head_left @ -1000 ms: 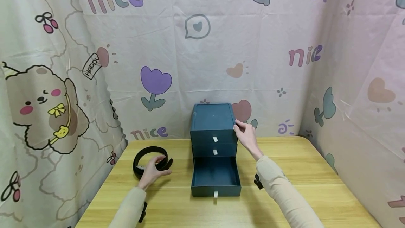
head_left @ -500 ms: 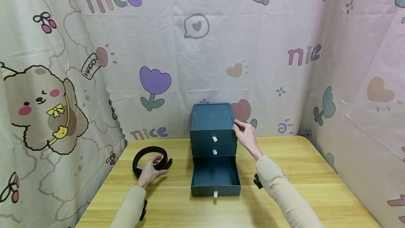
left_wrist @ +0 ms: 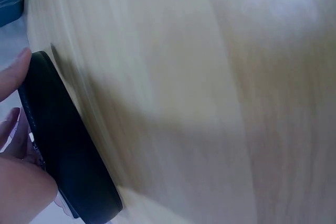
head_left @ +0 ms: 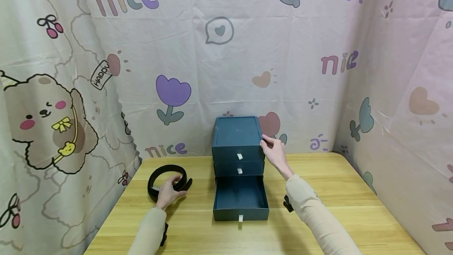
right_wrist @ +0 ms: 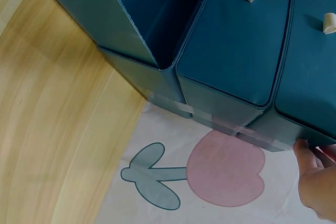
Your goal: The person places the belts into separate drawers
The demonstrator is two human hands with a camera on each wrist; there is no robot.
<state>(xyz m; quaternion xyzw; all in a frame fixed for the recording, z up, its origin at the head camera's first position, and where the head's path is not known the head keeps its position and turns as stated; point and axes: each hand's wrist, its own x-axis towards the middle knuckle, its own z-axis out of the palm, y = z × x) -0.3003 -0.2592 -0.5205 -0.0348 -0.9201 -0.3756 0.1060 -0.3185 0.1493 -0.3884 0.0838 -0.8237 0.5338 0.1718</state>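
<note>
A black coiled belt (head_left: 160, 169) with a metal buckle stands on its edge on the left of the table. My left hand (head_left: 169, 194) grips its near right side, fingers inside the coil and thumb outside. In the left wrist view the belt (left_wrist: 68, 140) is a dark band along the fingers. A dark teal cabinet (head_left: 238, 131) of three stacked drawers stands in the middle, its bottom drawer (head_left: 241, 198) pulled out with nothing in it. My right hand (head_left: 275, 152) holds the cabinet's top right edge with thumb and fingertips, shown close in the right wrist view.
White pull tabs (head_left: 240, 218) stick out from the drawer fronts. The pale wooden table (head_left: 318, 192) reaches back to a printed cloth (head_left: 226, 74) that hangs behind and on both sides. The loose belt tip (head_left: 188, 185) points right, toward the drawer.
My left thumb and fingers have closed in on the belt's side, and the left wrist has shifted slightly. The right hand stays at the cabinet edge, and the drawers have not moved.
</note>
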